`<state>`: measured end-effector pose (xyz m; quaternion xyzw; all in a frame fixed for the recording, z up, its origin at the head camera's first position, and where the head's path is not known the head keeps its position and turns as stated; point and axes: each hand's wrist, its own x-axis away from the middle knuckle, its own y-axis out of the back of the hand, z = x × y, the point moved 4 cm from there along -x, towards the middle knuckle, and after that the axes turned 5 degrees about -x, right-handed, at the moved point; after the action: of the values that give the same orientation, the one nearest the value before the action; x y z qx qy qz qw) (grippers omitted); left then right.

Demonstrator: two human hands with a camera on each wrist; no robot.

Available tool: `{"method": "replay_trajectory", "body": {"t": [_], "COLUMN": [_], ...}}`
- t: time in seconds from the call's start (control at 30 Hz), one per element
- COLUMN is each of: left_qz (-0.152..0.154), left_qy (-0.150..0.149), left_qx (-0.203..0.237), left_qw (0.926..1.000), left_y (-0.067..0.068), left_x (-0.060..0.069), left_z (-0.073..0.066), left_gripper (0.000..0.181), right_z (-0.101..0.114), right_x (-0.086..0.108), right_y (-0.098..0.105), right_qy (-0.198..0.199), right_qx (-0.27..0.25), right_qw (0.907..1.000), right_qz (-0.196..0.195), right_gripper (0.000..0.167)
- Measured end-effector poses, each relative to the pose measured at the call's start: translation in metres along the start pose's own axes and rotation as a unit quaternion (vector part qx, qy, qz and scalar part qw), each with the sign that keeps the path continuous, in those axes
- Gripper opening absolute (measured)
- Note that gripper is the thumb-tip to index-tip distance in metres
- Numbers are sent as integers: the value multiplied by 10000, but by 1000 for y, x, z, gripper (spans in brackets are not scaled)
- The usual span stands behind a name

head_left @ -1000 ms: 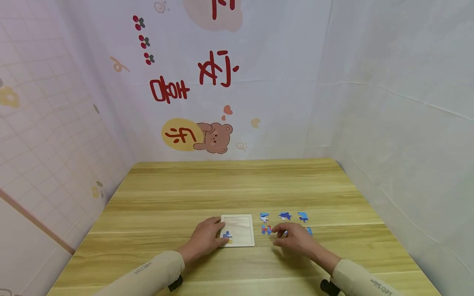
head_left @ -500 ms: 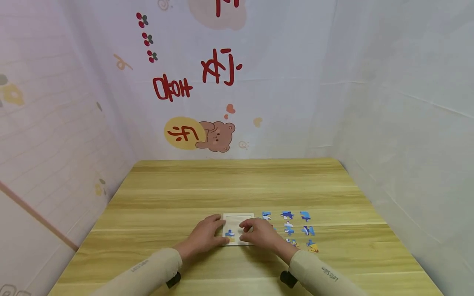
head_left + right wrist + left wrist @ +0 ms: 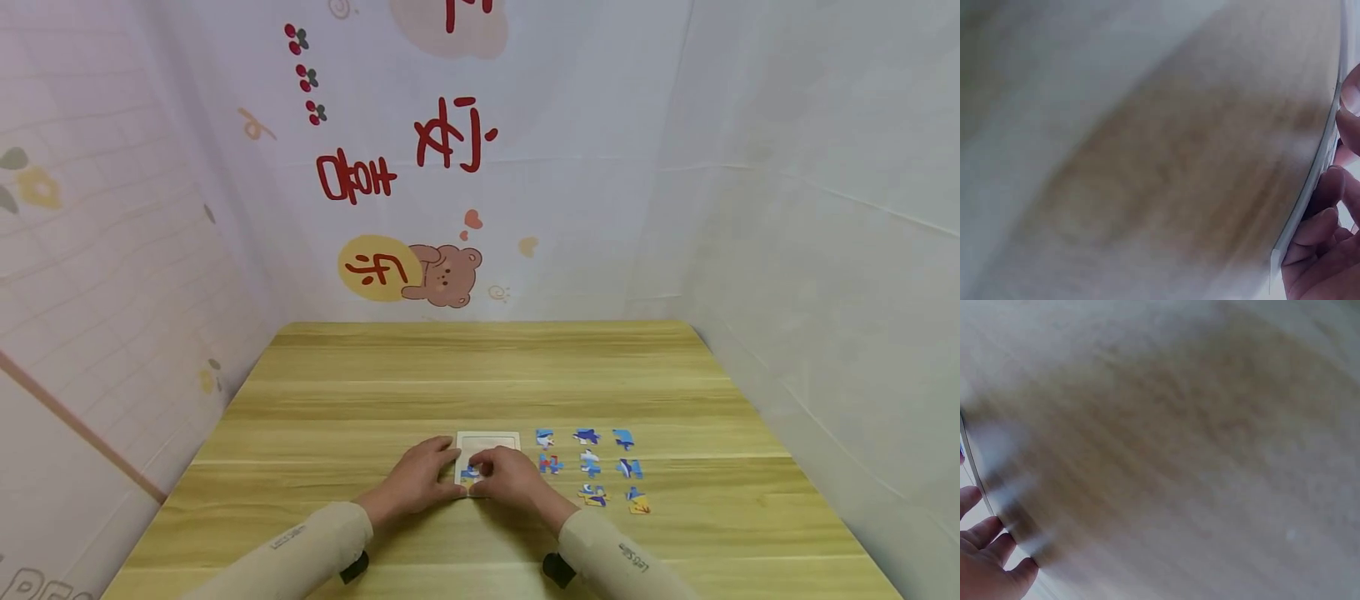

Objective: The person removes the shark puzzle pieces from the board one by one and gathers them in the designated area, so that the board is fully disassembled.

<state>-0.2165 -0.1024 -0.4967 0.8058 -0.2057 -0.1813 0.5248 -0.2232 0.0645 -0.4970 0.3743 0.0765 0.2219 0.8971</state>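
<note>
A shallow white square puzzle tray (image 3: 507,437) lies on the wooden table. In its lower left corner sits a blue, white and yellow puzzle piece (image 3: 470,473), partly covered by fingers. My left hand (image 3: 416,477) rests against the tray's left edge, thumb at the lower corner and fingers higher up. In the left wrist view its fingertips (image 3: 1000,547) line the tray rim. My right hand (image 3: 513,483) reaches over the tray from the right and pinches the corner piece between thumb and curled fingers. The right wrist view shows these fingers (image 3: 1319,237) bent beside the rim.
Several loose puzzle pieces lie spaced in rows right of the tray, among them a red and blue piece (image 3: 551,464) and a yellow and blue one (image 3: 638,502). The wooden table (image 3: 375,375) meets a white printed curtain (image 3: 585,208) behind and at both sides.
My right hand has moved left from the loose pieces to the tray, and its thumb and fingers have come together at the corner piece. My left hand has stayed by the tray.
</note>
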Motion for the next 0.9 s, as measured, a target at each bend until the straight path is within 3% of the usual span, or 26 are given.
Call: {"method": "replay_trajectory", "body": {"t": [0.3, 0.67, 0.9], "left_qz": [-27, 22, 108], "left_qy": [-44, -40, 13], "left_qx": [-71, -3, -32], "left_qw": [10000, 10000, 9999], "left_y": [-3, -3, -3], "left_x": [-1, -2, -2], "left_z": [1, 2, 1], "left_gripper": [63, 63, 64], "right_z": [-2, -7, -8], "right_x": [2, 1, 0], "right_y": [-1, -3, -1], "right_qy": [17, 269, 80], "right_qx": [-38, -661, -1183], "right_qw": [9998, 9969, 9922], "right_qz": [-169, -333, -390], "right_gripper": [39, 30, 19]}}
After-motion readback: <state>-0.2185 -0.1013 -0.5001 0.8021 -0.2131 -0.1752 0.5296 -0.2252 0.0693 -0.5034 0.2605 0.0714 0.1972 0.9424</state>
